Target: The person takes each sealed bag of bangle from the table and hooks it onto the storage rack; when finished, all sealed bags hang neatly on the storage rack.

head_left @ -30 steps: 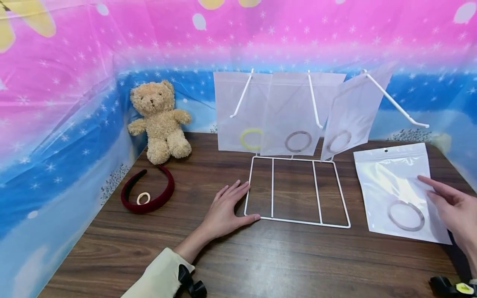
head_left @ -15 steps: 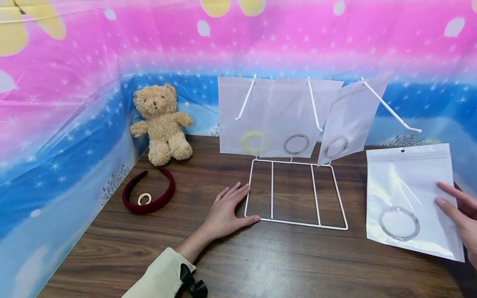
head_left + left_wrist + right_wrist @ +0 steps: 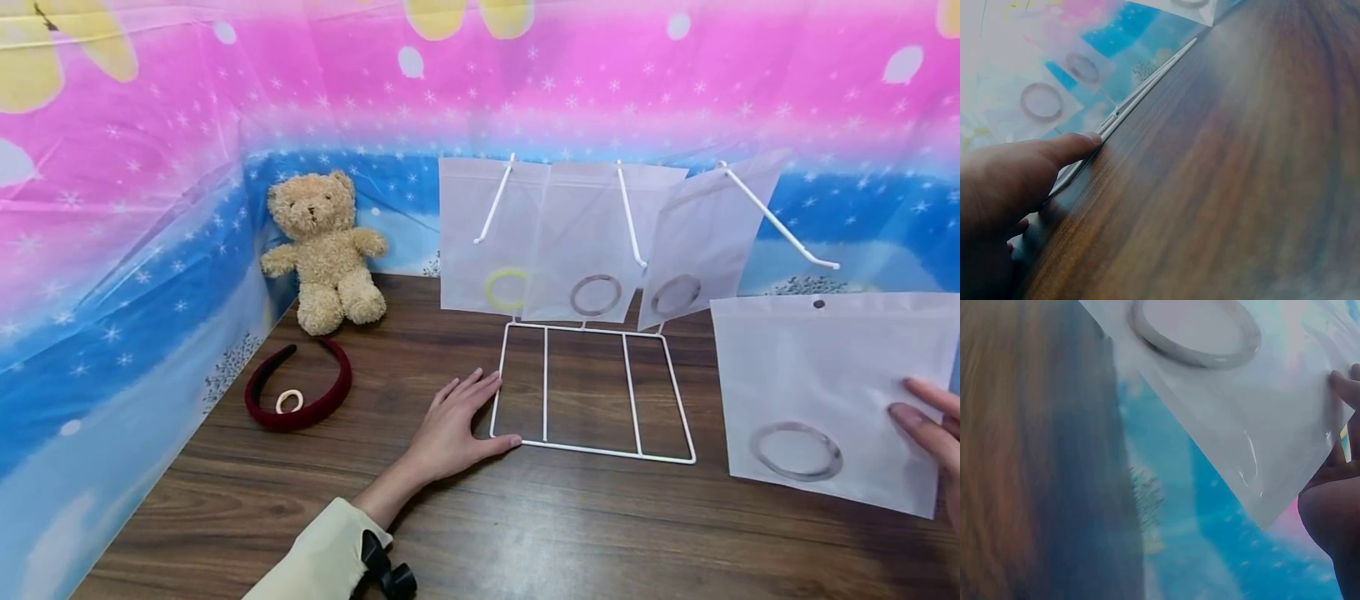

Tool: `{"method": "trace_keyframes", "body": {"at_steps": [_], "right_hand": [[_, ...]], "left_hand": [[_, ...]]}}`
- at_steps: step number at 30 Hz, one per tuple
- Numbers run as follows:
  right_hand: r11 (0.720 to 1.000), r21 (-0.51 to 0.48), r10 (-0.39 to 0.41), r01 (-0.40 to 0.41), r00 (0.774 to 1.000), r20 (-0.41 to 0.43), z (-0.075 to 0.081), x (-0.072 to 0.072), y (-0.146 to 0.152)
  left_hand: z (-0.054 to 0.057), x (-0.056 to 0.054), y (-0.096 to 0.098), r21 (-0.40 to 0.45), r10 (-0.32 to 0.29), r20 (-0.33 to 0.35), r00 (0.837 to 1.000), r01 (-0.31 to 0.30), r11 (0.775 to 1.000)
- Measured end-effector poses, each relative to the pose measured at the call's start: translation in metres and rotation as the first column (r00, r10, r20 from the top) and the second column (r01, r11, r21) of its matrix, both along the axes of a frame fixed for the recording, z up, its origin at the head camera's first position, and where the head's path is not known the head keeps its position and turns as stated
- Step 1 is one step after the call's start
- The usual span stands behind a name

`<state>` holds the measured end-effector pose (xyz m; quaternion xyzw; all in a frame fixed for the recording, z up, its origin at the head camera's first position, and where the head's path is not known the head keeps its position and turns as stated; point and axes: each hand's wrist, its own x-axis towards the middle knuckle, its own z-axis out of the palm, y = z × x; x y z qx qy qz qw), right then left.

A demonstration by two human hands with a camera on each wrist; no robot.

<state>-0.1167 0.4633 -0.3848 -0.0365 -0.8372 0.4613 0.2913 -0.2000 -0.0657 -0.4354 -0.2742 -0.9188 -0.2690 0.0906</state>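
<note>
My right hand (image 3: 933,425) pinches a white zip bag (image 3: 832,367) by its right side, off the table at the right. The bag has a small hole at its top and a clear greyish bangle (image 3: 797,451) inside. In the right wrist view the bangle (image 3: 1204,359) lies near the bag's lower edge. With fingers extended, my left hand (image 3: 453,425) rests on the front left corner of a white wire rack (image 3: 592,451). In the left wrist view its thumb (image 3: 1079,147) touches the rack's front bar. Three similar bags hang on the rack's prongs, the middle one (image 3: 600,225) among them.
A tan teddy bear (image 3: 322,250) sits at the back left. In front of it lies a dark red headband (image 3: 330,400) with a small cream ring (image 3: 289,402) inside its curve. Patterned cloth (image 3: 322,108) walls the back and sides of the wooden table (image 3: 525,533).
The right hand has raised the bag from low at the right, bringing it upright and closer to the camera. My left hand stays on the rack.
</note>
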Motion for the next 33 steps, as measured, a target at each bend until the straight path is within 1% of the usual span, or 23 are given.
{"method": "trace_keyframes", "body": {"at_steps": [1,2,3,4,6,8,9,10,11,13,14,15,17,18,19,20,23,24,25,26,27,30,33], "right_hand": [[1.000,0.001,0.027,-0.027,1.000,-0.011,0.004,0.003,-0.006],[0.997,-0.023,0.067,-0.068,0.997,-0.031,0.009,0.006,-0.012],[0.994,-0.017,0.105,-0.106,0.993,-0.054,0.013,0.009,-0.020],[0.989,-0.046,0.139,-0.143,0.986,-0.087,0.018,0.012,-0.028],[0.976,-0.103,0.176,-0.192,0.974,-0.141,0.029,0.017,-0.047],[0.940,-0.219,0.219,-0.263,0.954,-0.203,0.036,0.020,-0.065],[0.923,-0.267,0.218,-0.276,0.949,-0.226,0.039,0.021,-0.074],[0.899,-0.336,0.206,-0.282,0.948,-0.244,0.042,0.023,-0.083],[0.881,-0.382,0.195,-0.280,0.949,-0.246,0.044,0.023,-0.092],[0.804,-0.486,0.219,-0.342,0.931,-0.293,0.047,0.024,-0.108],[0.777,-0.517,0.224,-0.358,0.926,-0.304,0.048,0.024,-0.116],[0.756,-0.542,0.228,-0.366,0.925,-0.306,0.050,0.024,-0.124],[0.718,-0.572,0.256,-0.397,0.915,-0.313,0.052,0.024,-0.137],[0.688,-0.589,0.280,-0.423,0.904,-0.322,0.053,0.023,-0.144],[0.673,-0.601,0.298,-0.432,0.901,-0.314,0.055,0.022,-0.150],[0.653,-0.609,0.323,-0.450,0.893,-0.314,0.055,0.020,-0.156],[0.574,-0.634,0.413,-0.518,0.852,-0.323,0.057,0.015,-0.171],[0.553,-0.635,0.442,-0.539,0.836,-0.325,0.057,0.013,-0.175],[0.541,-0.631,0.467,-0.556,0.823,-0.325,0.058,0.011,-0.178],[0.535,-0.630,0.482,-0.563,0.816,-0.319,0.058,0.010,-0.182],[0.536,-0.629,0.490,-0.564,0.814,-0.312,0.058,0.009,-0.185],[0.564,-0.620,0.490,-0.546,0.825,-0.281,0.059,0.006,-0.192],[0.576,-0.622,0.472,-0.531,0.837,-0.277,0.058,0.003,-0.195]], "left_hand": [[0.000,0.000,0.000,0.002,-0.001,-0.003,1.000,0.001,1.000],[0.000,0.000,0.000,0.002,-0.001,-0.006,1.000,0.001,1.000],[-0.001,-0.001,0.000,0.004,-0.002,-0.010,1.000,0.002,1.000],[-0.001,-0.001,0.000,0.005,-0.003,-0.014,1.000,0.003,1.000],[-0.002,-0.001,0.000,0.008,-0.005,-0.018,1.000,0.005,1.000],[-0.003,-0.002,0.000,0.007,-0.004,-0.018,1.000,0.004,1.000],[-0.003,-0.002,0.000,0.006,-0.004,-0.017,1.000,0.004,1.000],[-0.002,-0.001,0.000,0.006,-0.003,-0.013,1.000,0.003,1.000],[-0.002,-0.001,0.000,0.005,-0.002,-0.009,1.000,0.002,1.000],[-0.002,-0.001,0.000,0.005,-0.001,-0.004,1.000,0.001,1.000],[-0.002,-0.001,0.000,0.007,-0.002,-0.003,1.000,0.002,1.000],[-0.002,-0.001,0.000,0.007,-0.002,-0.003,1.000,0.002,1.000],[-0.002,-0.001,0.000,0.007,-0.001,-0.002,1.000,0.001,1.000],[-0.002,-0.001,0.001,0.006,0.000,-0.002,1.000,0.000,1.000],[-0.002,-0.001,0.000,0.006,0.001,-0.001,1.000,-0.001,1.000],[-0.002,-0.001,0.000,0.005,0.002,0.000,1.000,-0.002,1.000],[-0.002,-0.001,-0.001,0.003,0.004,0.001,1.000,-0.004,1.000],[-0.001,-0.001,-0.001,0.004,0.004,0.001,1.000,-0.004,1.000],[-0.002,-0.001,-0.001,0.006,0.001,-0.001,1.000,-0.001,1.000],[-0.002,0.000,-0.001,0.007,0.000,-0.003,1.000,0.000,1.000],[-0.001,0.000,-0.001,0.010,-0.001,-0.004,1.000,0.001,1.000],[-0.001,0.000,-0.001,0.015,-0.006,-0.006,1.000,0.006,1.000],[0.000,0.000,0.000,0.012,-0.006,-0.003,1.000,0.006,1.000]]}}
